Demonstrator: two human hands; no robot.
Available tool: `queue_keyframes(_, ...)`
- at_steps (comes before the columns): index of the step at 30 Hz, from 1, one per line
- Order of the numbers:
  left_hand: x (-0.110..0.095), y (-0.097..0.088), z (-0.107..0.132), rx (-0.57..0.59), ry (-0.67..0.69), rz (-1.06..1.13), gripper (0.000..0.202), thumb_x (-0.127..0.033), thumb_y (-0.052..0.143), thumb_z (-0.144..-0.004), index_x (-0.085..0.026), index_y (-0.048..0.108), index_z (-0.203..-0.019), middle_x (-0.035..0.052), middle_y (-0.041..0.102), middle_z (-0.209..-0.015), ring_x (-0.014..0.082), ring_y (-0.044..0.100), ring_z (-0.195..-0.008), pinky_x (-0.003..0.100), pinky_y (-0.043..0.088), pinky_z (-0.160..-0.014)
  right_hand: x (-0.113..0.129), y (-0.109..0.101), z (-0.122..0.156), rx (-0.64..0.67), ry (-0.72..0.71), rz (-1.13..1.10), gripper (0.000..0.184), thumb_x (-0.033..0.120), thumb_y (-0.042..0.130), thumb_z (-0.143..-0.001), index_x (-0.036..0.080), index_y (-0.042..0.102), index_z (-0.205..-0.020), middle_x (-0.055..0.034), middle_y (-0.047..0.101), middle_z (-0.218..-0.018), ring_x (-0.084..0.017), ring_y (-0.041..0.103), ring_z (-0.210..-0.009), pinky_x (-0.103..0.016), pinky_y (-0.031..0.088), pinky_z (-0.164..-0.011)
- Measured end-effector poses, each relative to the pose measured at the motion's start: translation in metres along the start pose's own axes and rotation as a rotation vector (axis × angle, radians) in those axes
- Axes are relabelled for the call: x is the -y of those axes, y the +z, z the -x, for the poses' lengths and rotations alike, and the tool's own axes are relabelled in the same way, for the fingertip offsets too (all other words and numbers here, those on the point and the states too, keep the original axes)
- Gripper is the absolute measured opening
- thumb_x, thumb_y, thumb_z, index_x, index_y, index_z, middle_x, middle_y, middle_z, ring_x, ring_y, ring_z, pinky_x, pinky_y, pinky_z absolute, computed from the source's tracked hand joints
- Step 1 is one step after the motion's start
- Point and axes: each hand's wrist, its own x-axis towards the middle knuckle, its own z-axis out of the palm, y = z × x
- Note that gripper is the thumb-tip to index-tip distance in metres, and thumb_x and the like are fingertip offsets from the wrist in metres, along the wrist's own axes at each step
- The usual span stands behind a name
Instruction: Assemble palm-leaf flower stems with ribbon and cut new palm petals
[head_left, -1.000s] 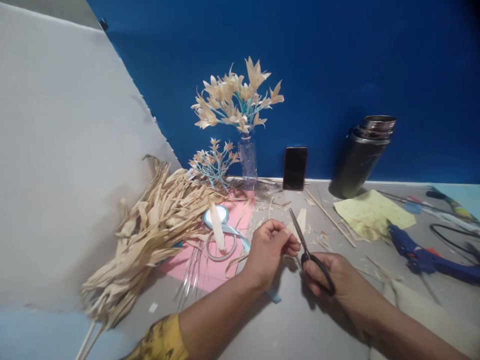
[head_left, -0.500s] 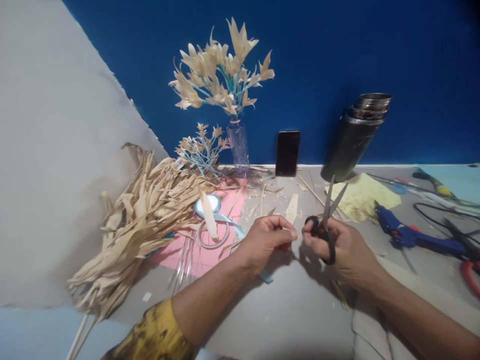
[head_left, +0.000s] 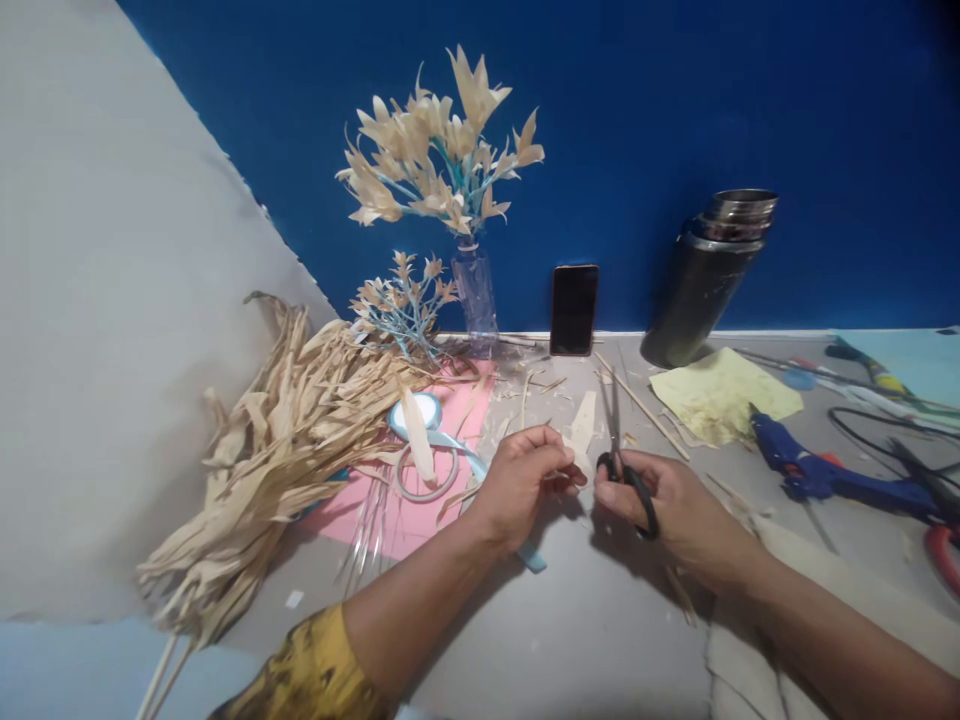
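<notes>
Two hands | left grip (head_left: 525, 480) pinching husk strip (head_left: 581, 432) | right (head_left: 660, 500) grasping scissors (head_left: 619, 450) | vase (head_left: 476, 295) holds flowers (head_left: 439, 160)

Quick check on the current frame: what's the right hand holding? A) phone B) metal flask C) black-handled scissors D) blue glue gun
C: the right hand has its fingers through the black loops of the scissors, blades pointing up beside the pale husk piece pinched by the left hand; the glue gun lies untouched on the table.
</notes>
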Motion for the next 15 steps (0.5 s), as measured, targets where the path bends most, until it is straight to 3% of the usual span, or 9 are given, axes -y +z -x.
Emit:
queue_keyframes(7,-0.0037,0.0005,-0.0017,-0.085,0.106,0.066,0.016,-0.023,0.067,-0.068,-0.018,0.052,-0.068,0.0014,0.064,-0.058,0.0134,0.063,-0.056,0.024,0.047,-0.058,-0.0085,-0.0003,-0.0003,0.194,-0.053,0.105,0.057,0.071,0.051,-0.084,0.018,0.057,-0.064,-0.0005,0.054,-0.060,-0.012,0.042,-0.054,-0.025,0.033,-0.052)
queue_keyframes(15,-0.0052,-0.0006,-0.0034,-0.104,0.117,0.090,0.017,-0.024,0.068,-0.067,-0.018,0.051,-0.068,-0.0001,0.062,-0.058,0.0123,0.061,-0.055,0.023,0.048,-0.057,-0.0064,0.0046,0.0032,0.256,0.033,0.098,0.051,0.068,0.058,-0.078,0.019,0.053,-0.063,-0.0031,0.058,-0.060,-0.014,0.044,-0.056,-0.026,0.030,-0.049)
